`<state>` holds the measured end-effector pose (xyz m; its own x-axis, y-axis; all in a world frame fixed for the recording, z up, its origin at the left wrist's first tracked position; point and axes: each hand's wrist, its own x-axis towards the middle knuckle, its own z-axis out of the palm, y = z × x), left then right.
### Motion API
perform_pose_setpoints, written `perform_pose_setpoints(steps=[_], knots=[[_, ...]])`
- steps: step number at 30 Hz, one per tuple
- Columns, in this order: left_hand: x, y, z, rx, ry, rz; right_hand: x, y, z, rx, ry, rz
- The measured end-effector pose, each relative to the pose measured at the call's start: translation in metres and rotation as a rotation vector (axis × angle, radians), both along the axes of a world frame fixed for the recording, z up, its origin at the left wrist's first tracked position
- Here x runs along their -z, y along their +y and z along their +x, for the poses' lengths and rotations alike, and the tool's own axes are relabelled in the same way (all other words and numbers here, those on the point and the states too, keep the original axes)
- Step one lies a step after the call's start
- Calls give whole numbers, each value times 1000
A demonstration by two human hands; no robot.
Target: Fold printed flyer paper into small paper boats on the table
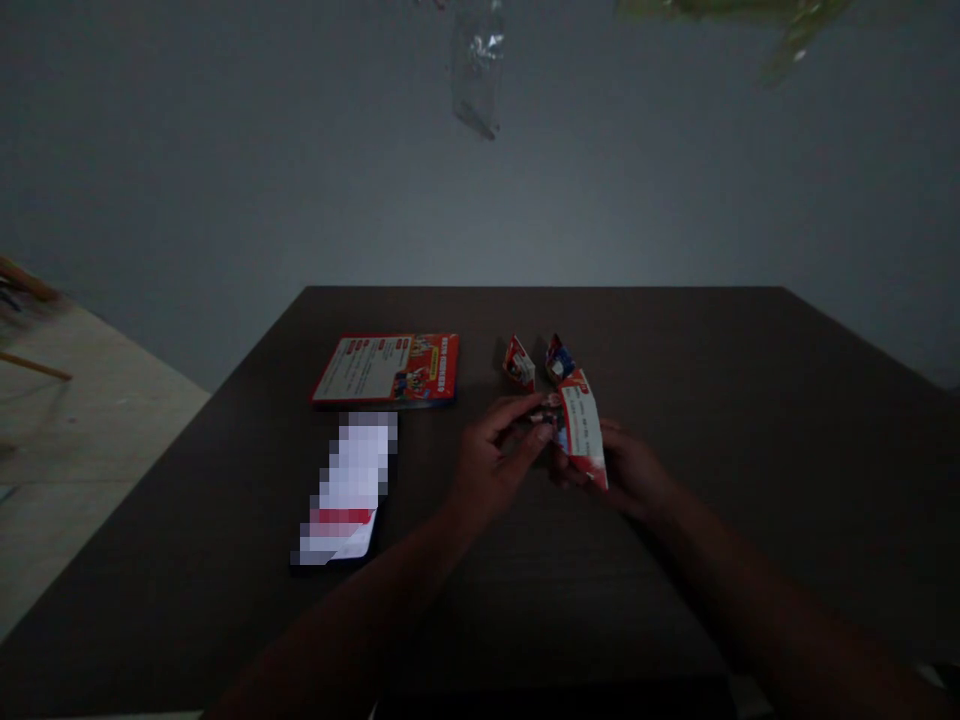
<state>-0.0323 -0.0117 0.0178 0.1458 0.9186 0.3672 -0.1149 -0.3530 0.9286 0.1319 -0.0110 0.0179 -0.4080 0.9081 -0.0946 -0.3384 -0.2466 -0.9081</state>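
Between my hands, a bit above the dark table (480,620), is a printed sheet of paper (583,425), red and white and bent into a curve. My left hand (495,450) pinches its left edge between thumb and fingers. Behind and below the paper, my right hand (626,465) grips its right side; part of that hand is hidden. Just beyond stand two small folded paper pieces, a red and white one (519,365) and a blue and red one (557,360). They are close together, the second nearly behind the held paper.
A stack of red and white printed sheets (367,365) lies at the back left. In front of it rests a phone (349,490) with a lit, blurred screen. The table's far edge meets a grey wall (375,180), where a clear plastic bag (477,70) hangs.
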Motion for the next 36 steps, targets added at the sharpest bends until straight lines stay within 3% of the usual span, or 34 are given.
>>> perform_pose_setpoints(steps=[3,6,17,26,32,36], knots=[[-3,-1,1,11,-18,5,-1,-2,2,-88,221,-158],[-5,-2,1,6,-29,0,0,-2,3,-139,279,-196],[-8,-3,2,28,-57,-10,-3,-1,1,-195,260,-90],[-7,-1,2,11,-20,16,-3,-2,3,-309,194,-4],[-7,0,2,0,-30,-19,-1,-2,5,-480,254,12],[-5,2,1,-26,-72,-71,-1,-1,4,-464,210,43]])
